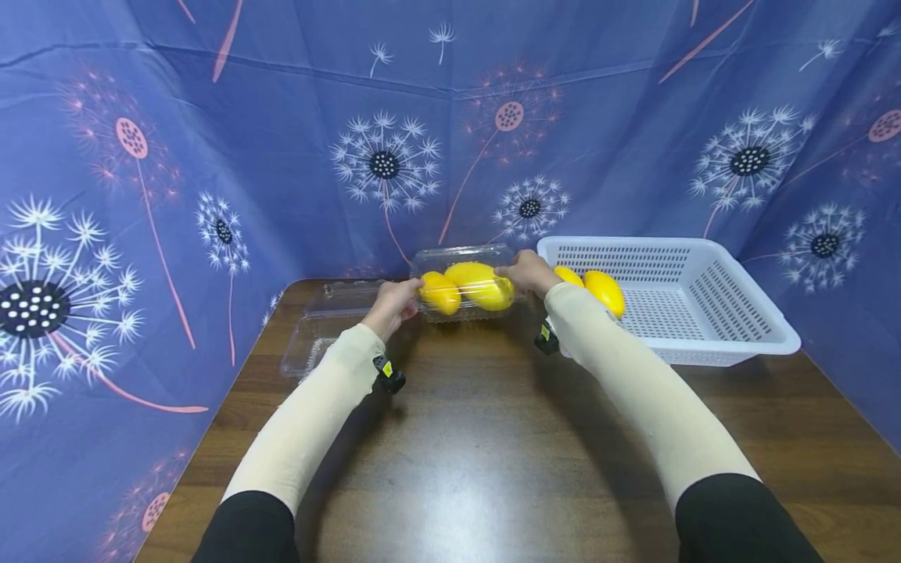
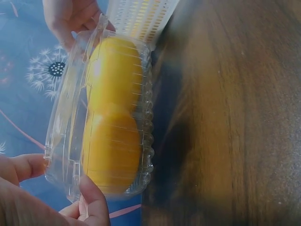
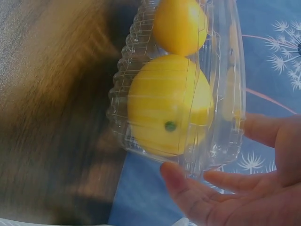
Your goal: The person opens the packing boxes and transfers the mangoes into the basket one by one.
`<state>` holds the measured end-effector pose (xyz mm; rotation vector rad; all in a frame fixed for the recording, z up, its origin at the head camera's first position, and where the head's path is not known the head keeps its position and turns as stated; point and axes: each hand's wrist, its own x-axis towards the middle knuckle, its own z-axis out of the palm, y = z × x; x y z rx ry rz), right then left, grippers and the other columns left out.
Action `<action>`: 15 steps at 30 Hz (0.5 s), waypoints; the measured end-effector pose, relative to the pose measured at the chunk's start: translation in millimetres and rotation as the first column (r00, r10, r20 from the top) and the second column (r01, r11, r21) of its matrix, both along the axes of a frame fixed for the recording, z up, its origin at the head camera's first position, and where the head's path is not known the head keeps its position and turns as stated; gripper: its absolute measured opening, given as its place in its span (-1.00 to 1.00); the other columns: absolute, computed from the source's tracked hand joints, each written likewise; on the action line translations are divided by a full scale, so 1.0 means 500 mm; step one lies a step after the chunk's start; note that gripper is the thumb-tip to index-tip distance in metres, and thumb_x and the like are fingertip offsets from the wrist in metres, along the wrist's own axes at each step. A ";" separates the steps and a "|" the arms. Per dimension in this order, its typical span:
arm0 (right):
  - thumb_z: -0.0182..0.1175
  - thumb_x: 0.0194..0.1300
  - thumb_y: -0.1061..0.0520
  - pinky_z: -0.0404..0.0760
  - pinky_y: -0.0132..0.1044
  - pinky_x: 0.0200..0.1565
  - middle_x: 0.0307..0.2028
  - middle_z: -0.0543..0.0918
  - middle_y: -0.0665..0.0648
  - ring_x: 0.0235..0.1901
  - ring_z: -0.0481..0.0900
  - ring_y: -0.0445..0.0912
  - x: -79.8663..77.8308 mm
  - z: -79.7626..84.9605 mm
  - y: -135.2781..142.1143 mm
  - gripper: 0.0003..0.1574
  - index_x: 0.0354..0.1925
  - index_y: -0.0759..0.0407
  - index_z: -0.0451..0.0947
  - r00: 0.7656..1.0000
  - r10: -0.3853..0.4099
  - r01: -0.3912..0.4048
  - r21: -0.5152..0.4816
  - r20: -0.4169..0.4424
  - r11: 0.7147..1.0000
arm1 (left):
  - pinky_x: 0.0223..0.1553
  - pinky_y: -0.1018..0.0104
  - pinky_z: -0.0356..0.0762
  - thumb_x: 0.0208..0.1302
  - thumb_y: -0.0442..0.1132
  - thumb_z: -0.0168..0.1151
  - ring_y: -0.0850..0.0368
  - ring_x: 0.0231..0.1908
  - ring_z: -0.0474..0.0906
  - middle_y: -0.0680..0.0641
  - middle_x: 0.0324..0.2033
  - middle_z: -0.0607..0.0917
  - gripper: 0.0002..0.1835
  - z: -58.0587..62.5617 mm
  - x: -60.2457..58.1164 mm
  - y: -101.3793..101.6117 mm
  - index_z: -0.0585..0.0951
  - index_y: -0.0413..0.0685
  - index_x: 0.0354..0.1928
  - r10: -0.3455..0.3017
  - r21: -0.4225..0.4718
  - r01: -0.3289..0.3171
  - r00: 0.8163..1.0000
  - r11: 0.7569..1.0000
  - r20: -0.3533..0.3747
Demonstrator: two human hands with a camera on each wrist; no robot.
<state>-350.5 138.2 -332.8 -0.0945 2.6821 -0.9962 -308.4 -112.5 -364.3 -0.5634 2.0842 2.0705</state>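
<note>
A clear plastic clamshell box (image 1: 461,255) stands at the back of the table with two yellow mango-like fruits inside, a rounder one (image 1: 439,294) at left and a bigger one (image 1: 490,289) at right. Its lid lies over the fruits. At the box's left end, my left hand (image 1: 394,307) pinches the rim between thumb and fingers. My right hand (image 1: 529,272) holds the opposite end, thumb low and fingers at the lid edge in the right wrist view. A green stem spot (image 3: 170,126) shows on the bigger fruit.
To the right, a white slotted basket (image 1: 756,344) holds more yellow fruits (image 1: 605,292), partly behind the right forearm. Another clear clamshell box (image 1: 299,340) lies spread at the left, partly behind the left hand. A blue dandelion-print cloth (image 1: 281,156) hangs behind the wooden table (image 1: 450,438).
</note>
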 end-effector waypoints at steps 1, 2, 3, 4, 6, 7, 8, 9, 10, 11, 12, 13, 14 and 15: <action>0.10 0.41 -0.11 0.42 -0.33 -0.57 -0.51 0.39 0.07 -0.67 0.33 -0.17 0.001 0.001 0.001 -0.39 0.08 0.40 0.33 1.000 0.005 -0.005 -0.006 0.001 1.000 | -0.52 0.45 0.40 0.27 -0.20 0.23 0.24 -0.66 0.25 0.10 -0.73 0.28 -0.82 0.000 0.000 -0.001 0.43 -0.11 -0.32 -0.001 0.000 0.001 1.000 1.000 -0.004; 0.09 0.41 -0.11 0.43 -0.32 -0.55 -0.48 0.40 0.09 -0.66 0.33 -0.17 0.003 0.001 0.003 -0.37 0.11 0.42 0.32 1.000 0.010 -0.010 -0.013 0.003 1.000 | -0.52 0.45 0.39 0.27 -0.20 0.23 0.24 -0.66 0.25 0.09 -0.71 0.29 -0.82 0.000 0.000 -0.002 0.43 -0.11 -0.33 -0.003 -0.002 0.003 1.000 1.000 -0.010; 0.09 0.42 -0.11 0.44 -0.31 -0.52 -0.45 0.41 0.11 -0.66 0.33 -0.17 0.004 0.002 0.004 -0.34 0.16 0.42 0.30 1.000 0.014 -0.014 -0.024 0.010 1.000 | -0.52 0.45 0.40 0.27 -0.19 0.23 0.24 -0.65 0.25 0.08 -0.70 0.30 -0.81 -0.001 0.001 -0.003 0.44 -0.11 -0.33 -0.005 -0.008 0.005 1.000 1.000 -0.014; 0.08 0.42 -0.11 0.45 -0.30 -0.50 -0.40 0.43 0.13 -0.65 0.33 -0.17 0.006 0.003 0.005 -0.30 0.21 0.42 0.27 1.000 0.016 -0.016 -0.033 0.014 0.999 | -0.51 0.45 0.40 0.26 -0.18 0.24 0.24 -0.65 0.26 0.08 -0.69 0.32 -0.81 -0.001 0.001 -0.004 0.45 -0.12 -0.33 -0.007 -0.015 0.007 1.000 1.000 -0.020; 0.08 0.43 -0.10 0.47 -0.28 -0.43 -0.25 0.46 0.22 -0.62 0.34 -0.17 0.010 0.005 0.008 -0.22 0.31 0.45 0.20 1.000 0.022 -0.021 -0.065 0.022 0.998 | -0.50 0.45 0.41 0.27 -0.16 0.24 0.23 -0.64 0.28 0.07 -0.67 0.34 -0.79 -0.001 0.003 -0.006 0.47 -0.13 -0.35 -0.018 -0.043 0.016 0.999 0.999 -0.034; 0.08 0.43 -0.10 0.47 -0.28 -0.42 -0.18 0.47 0.26 -0.61 0.34 -0.18 0.013 0.006 0.010 -0.18 0.35 0.45 0.16 0.999 0.022 -0.020 -0.079 0.027 0.997 | -0.49 0.45 0.41 0.27 -0.14 0.24 0.23 -0.63 0.29 0.06 -0.66 0.35 -0.78 -0.001 0.004 -0.007 0.48 -0.14 -0.36 -0.023 -0.059 0.020 0.999 0.998 -0.040; 0.08 0.43 -0.10 0.47 -0.28 -0.40 -0.09 0.46 0.30 -0.61 0.35 -0.18 0.015 0.006 0.012 -0.15 0.38 0.45 0.12 0.999 0.022 -0.019 -0.095 0.030 0.995 | -0.48 0.44 0.42 0.26 -0.13 0.25 0.23 -0.62 0.29 0.06 -0.66 0.35 -0.77 0.000 0.005 -0.008 0.49 -0.14 -0.36 -0.026 -0.072 0.023 0.999 0.997 -0.047; 0.09 0.42 -0.10 0.47 -0.30 -0.40 -0.02 0.46 0.33 -0.61 0.36 -0.19 0.018 0.007 0.013 -0.13 0.39 0.46 0.10 0.999 0.020 -0.017 -0.108 0.026 0.994 | -0.47 0.44 0.43 0.26 -0.12 0.25 0.23 -0.62 0.30 0.07 -0.66 0.36 -0.77 0.000 0.007 -0.009 0.50 -0.14 -0.37 -0.030 -0.081 0.025 0.998 0.996 -0.054; 0.09 0.42 -0.11 0.47 -0.31 -0.41 0.03 0.45 0.36 -0.61 0.36 -0.19 0.019 0.007 0.014 -0.12 0.40 0.45 0.09 0.999 0.017 -0.014 -0.119 0.027 0.993 | -0.46 0.45 0.43 0.26 -0.11 0.26 0.23 -0.61 0.31 0.07 -0.65 0.37 -0.76 0.001 0.008 -0.009 0.50 -0.14 -0.36 -0.033 -0.087 0.028 0.998 0.996 -0.061; 0.10 0.42 -0.11 0.46 -0.32 -0.41 0.09 0.44 0.38 -0.61 0.36 -0.18 0.021 0.007 0.016 -0.12 0.40 0.44 0.08 1.000 0.016 -0.012 -0.130 0.026 0.991 | -0.46 0.45 0.44 0.26 -0.11 0.26 0.24 -0.60 0.32 0.07 -0.63 0.38 -0.76 0.003 0.010 -0.010 0.51 -0.14 -0.36 -0.037 -0.093 0.030 0.997 0.995 -0.068; 0.10 0.42 -0.12 0.47 -0.33 -0.41 0.15 0.42 0.39 -0.59 0.39 -0.17 0.024 0.007 0.017 -0.11 0.40 0.44 0.08 1.000 0.015 -0.012 -0.134 0.021 0.991 | -0.46 0.46 0.45 0.26 -0.10 0.26 0.25 -0.60 0.32 0.07 -0.62 0.38 -0.75 0.005 0.013 -0.012 0.52 -0.15 -0.34 -0.040 -0.097 0.033 0.996 0.995 -0.076; 0.10 0.41 -0.12 0.48 -0.33 -0.40 0.18 0.40 0.39 -0.55 0.42 -0.16 0.026 0.008 0.018 -0.10 0.41 0.42 0.08 1.000 0.013 -0.010 -0.137 0.017 0.990 | -0.46 0.47 0.46 0.26 -0.10 0.27 0.26 -0.59 0.32 0.07 -0.61 0.39 -0.75 0.007 0.016 -0.013 0.52 -0.16 -0.31 -0.042 -0.097 0.034 0.996 0.995 -0.083; 0.11 0.40 -0.13 0.50 -0.34 -0.38 0.22 0.39 0.38 -0.50 0.45 -0.14 0.029 0.008 0.019 -0.10 0.41 0.41 0.09 1.000 0.011 -0.009 -0.140 0.011 0.990 | -0.46 0.47 0.46 0.26 -0.10 0.27 0.26 -0.59 0.33 0.07 -0.60 0.39 -0.74 0.009 0.019 -0.014 0.54 -0.19 -0.28 -0.045 -0.099 0.036 0.995 0.994 -0.090; 0.11 0.40 -0.14 0.50 -0.33 -0.35 0.23 0.38 0.37 -0.46 0.46 -0.12 0.031 0.009 0.020 -0.10 0.41 0.40 0.09 1.000 0.010 -0.008 -0.141 0.007 0.990 | -0.46 0.48 0.47 0.26 -0.10 0.26 0.27 -0.58 0.33 0.08 -0.59 0.40 -0.72 0.011 0.022 -0.015 0.55 -0.21 -0.24 -0.048 -0.103 0.038 0.994 0.994 -0.095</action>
